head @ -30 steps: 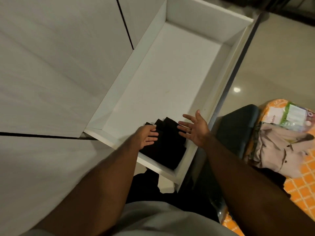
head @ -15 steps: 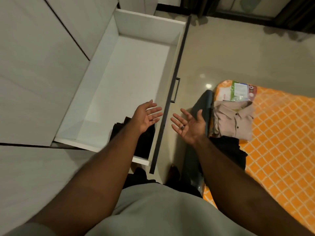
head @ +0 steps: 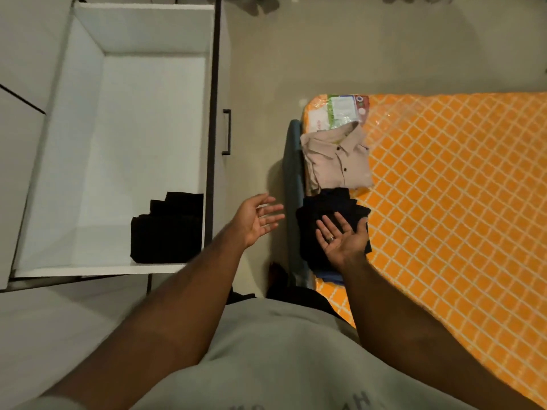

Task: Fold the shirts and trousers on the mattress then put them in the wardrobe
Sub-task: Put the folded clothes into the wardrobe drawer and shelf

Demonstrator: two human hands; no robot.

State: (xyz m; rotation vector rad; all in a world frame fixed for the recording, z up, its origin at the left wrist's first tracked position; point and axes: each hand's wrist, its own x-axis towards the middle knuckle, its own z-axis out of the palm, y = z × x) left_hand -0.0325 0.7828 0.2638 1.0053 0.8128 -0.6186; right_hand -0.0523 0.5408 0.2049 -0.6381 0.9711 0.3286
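Drawer of white board [head: 88, 143] stands pulled out from the wardrobe at the left, and a folded black garment [head: 167, 229] lies in its near right corner, against the front wall. A slim black handle [head: 226, 132] sits on the drawer front. Just right of it the left hand [head: 256, 218] hangs over the beige floor, palm up, fingers spread and loose, holding nothing. The right hand [head: 343, 238], a ring on one finger, is likewise wide and empty, palm up over a stack of dark folded clothes [head: 328, 202] at the edge of the orange lattice-patterned mattress [head: 458, 187]. Whether it touches them is unclear. Behind the stack lies a folded beige button shirt [head: 337, 161].
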